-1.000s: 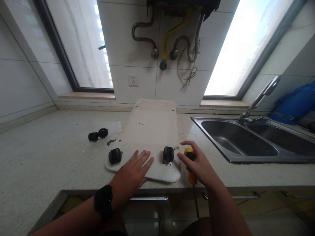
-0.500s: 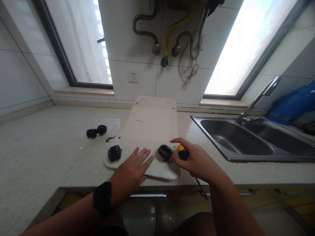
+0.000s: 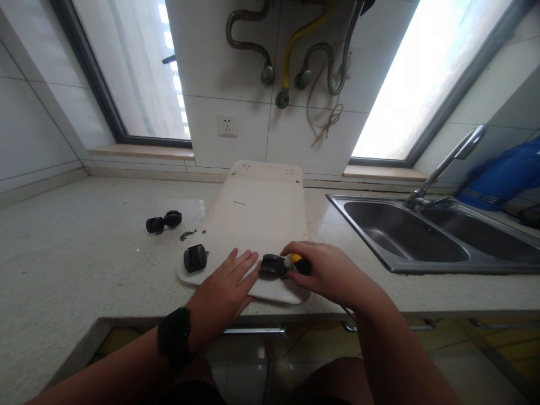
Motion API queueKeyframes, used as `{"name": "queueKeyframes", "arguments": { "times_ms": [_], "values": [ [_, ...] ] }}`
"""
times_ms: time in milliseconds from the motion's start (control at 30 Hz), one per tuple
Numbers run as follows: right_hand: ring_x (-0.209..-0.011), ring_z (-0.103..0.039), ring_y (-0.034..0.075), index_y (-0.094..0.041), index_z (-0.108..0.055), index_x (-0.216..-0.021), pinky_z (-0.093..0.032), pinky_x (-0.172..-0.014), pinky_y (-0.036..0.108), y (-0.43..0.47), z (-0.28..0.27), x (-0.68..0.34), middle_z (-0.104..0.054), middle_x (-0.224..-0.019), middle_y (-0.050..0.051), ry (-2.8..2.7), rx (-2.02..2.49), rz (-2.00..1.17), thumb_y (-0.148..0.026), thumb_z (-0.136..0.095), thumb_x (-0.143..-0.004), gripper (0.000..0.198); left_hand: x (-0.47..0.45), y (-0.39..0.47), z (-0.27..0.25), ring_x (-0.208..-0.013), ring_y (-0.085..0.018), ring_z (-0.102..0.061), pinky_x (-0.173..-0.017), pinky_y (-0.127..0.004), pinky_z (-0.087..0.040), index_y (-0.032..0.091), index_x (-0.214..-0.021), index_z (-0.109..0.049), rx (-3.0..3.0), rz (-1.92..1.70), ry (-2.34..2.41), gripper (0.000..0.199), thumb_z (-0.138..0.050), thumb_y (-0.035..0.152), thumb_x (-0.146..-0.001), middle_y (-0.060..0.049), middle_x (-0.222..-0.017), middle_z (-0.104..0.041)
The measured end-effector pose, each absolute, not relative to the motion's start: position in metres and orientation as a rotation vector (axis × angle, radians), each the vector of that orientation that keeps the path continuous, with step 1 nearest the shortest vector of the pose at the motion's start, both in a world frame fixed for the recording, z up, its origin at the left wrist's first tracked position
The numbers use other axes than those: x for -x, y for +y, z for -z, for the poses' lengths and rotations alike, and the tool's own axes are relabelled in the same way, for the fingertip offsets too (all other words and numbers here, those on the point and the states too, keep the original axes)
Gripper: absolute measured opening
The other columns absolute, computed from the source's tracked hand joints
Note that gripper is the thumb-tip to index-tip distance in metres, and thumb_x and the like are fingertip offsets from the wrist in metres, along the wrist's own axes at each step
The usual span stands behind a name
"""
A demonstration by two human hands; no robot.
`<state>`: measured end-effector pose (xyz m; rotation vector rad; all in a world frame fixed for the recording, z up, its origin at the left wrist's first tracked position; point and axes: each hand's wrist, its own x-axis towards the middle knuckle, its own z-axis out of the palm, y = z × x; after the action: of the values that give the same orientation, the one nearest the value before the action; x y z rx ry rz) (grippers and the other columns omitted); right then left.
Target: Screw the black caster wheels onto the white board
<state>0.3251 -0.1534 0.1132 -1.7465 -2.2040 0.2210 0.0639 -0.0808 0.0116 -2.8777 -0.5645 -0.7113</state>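
Note:
My left hand [image 3: 228,289] lies flat with fingers stretched on the white board [image 3: 265,222], near its front edge. My right hand [image 3: 335,273] is closed around a screwdriver [image 3: 302,265] with a yellow and black handle; its shaft points back toward me beneath the hand. The thumb and forefinger of that hand also reach the metal end of a black caster [image 3: 272,266], which lies on its side at the board's front right. Another black caster [image 3: 195,258] sits on the front left corner, left of my left hand.
Two more black casters [image 3: 155,225] lie on the stone counter [image 3: 105,242] left of the board, beside a small pile of screws [image 3: 187,234]. To the right is a steel double sink [image 3: 371,236] with a faucet [image 3: 447,163]. Hoses [image 3: 287,56] hang on the back wall.
My right hand has moved left with the screwdriver and its fingertips have come onto the right caster. That caster has turned and shifted slightly left. My left hand stays on the board.

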Motion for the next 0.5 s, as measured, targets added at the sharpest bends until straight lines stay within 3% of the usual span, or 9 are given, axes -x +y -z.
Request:
{"name": "queueKeyframes", "arguments": {
  "times_ms": [133, 267, 500],
  "values": [
    [-0.080, -0.065, 0.022, -0.025, -0.064, -0.091, -0.035, -0.068, 0.032, -0.154, -0.106, -0.318, -0.073, -0.090, 0.002, -2.202, 1.818, -0.176, -0.020, -0.068, -0.083, 0.011, -0.065, -0.083, -0.015, -0.154, -0.035, -0.047, -0.129, -0.062, -0.037, 0.014, -0.150, -0.051, 2.894, 0.708, -0.583, 0.058, -0.064, 0.008, -0.094, -0.021, -0.163, -0.051],
    [-0.084, -0.065, 0.023, -0.023, -0.061, -0.096, -0.035, -0.070, 0.033, -0.155, -0.102, -0.314, -0.073, -0.097, 0.004, -2.181, 1.846, -0.170, -0.021, -0.065, -0.084, 0.013, -0.066, -0.087, -0.021, -0.153, -0.036, -0.048, -0.130, -0.063, -0.036, 0.012, -0.146, -0.056, 2.916, 0.703, -0.613, 0.053, -0.066, 0.012, -0.094, -0.021, -0.161, -0.053],
    [-0.089, -0.067, 0.023, -0.024, -0.063, -0.104, -0.040, -0.075, 0.033, -0.158, -0.097, -0.315, -0.074, -0.103, 0.004, -2.169, 1.807, -0.213, -0.019, -0.065, -0.085, 0.020, -0.076, -0.091, -0.037, -0.141, -0.038, -0.059, -0.126, -0.065, -0.038, 0.015, -0.129, -0.068, 2.954, 0.828, -0.760, 0.050, -0.070, 0.054, -0.099, -0.017, -0.142, -0.069]
  ]
}}
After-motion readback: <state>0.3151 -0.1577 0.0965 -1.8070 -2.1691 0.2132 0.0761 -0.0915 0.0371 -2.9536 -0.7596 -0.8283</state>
